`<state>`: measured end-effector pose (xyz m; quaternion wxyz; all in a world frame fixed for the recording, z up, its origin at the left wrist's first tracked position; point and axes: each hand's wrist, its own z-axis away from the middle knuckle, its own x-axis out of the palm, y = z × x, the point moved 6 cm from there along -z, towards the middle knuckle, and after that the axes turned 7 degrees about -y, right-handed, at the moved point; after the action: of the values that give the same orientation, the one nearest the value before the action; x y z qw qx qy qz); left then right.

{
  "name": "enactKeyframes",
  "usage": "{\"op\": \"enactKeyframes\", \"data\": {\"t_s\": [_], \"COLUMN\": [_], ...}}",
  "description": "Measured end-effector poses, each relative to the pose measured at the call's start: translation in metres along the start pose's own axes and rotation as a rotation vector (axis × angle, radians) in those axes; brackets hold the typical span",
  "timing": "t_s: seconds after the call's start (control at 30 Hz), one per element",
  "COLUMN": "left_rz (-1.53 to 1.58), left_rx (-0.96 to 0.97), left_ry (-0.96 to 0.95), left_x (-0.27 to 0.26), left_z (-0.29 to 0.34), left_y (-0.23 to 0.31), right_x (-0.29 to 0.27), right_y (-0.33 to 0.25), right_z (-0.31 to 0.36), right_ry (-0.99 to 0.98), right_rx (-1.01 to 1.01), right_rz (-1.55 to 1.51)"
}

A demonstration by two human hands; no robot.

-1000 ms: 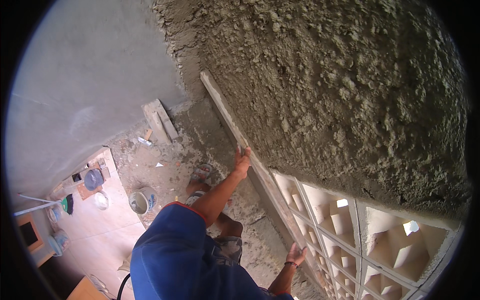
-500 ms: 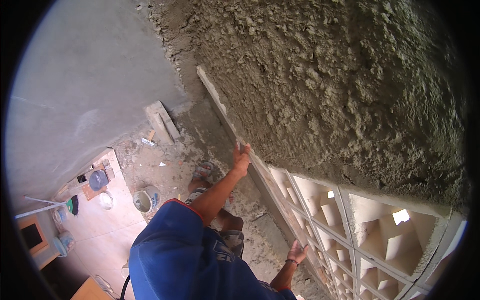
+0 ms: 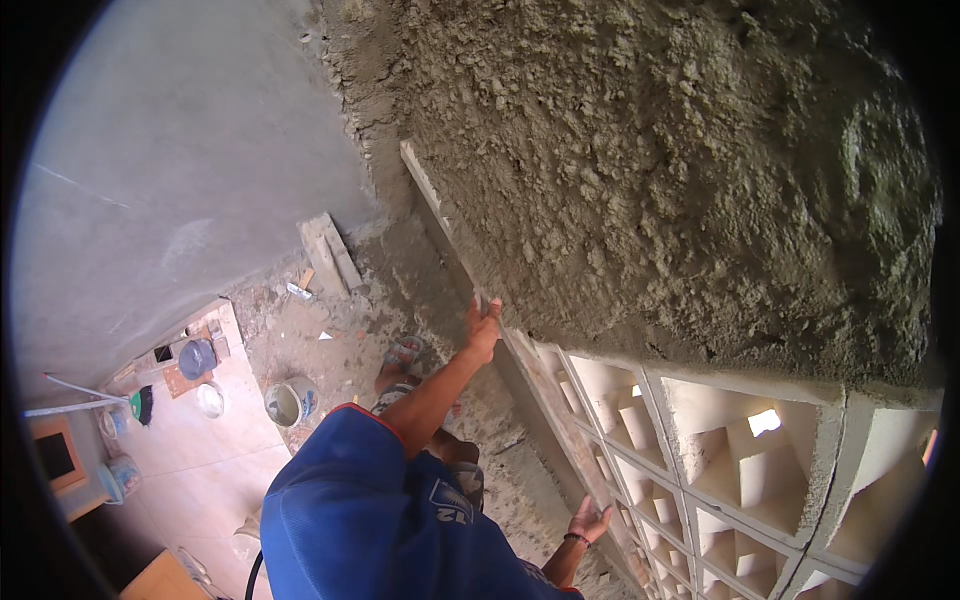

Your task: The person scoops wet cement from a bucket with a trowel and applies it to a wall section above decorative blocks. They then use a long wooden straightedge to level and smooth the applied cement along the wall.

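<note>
A long, narrow wooden board (image 3: 545,382) lies slantwise along the lower edge of a wall coated in rough grey mortar (image 3: 640,180). My left hand (image 3: 484,328) is closed around the board near its middle, fingers over its edge. Farther down the board my right hand (image 3: 588,521), with a dark band at the wrist, grips the same edge, its fingers partly hidden. The board's far end touches the mortar near the wall corner; its near end runs out toward the bottom of the view.
A lattice of pale ventilation blocks (image 3: 690,490) sits below the mortar. On the left rises a smooth grey wall (image 3: 190,130). Down on the floor are a bucket (image 3: 287,402), short boards (image 3: 328,252), a dark basin (image 3: 197,358) and a green broom (image 3: 142,405).
The view has shifted slightly, bringing more of the block lattice in at the right. Both hands stay on the board, which has barely moved.
</note>
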<state>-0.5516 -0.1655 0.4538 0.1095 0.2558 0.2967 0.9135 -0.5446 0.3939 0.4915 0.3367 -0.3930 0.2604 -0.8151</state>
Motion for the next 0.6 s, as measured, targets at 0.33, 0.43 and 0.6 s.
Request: {"op": "enactKeyframes", "data": {"t_s": [0.33, 0.43, 0.6], "left_rz": [-0.035, -0.065, -0.08], "left_rx": [0.036, 0.056, 0.093], "left_ry": [0.015, 0.028, 0.019], "left_x": [0.008, 0.013, 0.02], "left_z": [0.016, 0.023, 0.035], "left_y": [0.017, 0.024, 0.034], "right_x": [0.016, 0.012, 0.005], "right_y": [-0.017, -0.021, -0.026], "right_z": [0.017, 0.017, 0.015], "right_ry": [0.016, 0.013, -0.005], "right_rx": [-0.063, -0.052, -0.039], "right_rz": [0.043, 0.016, 0.014]}}
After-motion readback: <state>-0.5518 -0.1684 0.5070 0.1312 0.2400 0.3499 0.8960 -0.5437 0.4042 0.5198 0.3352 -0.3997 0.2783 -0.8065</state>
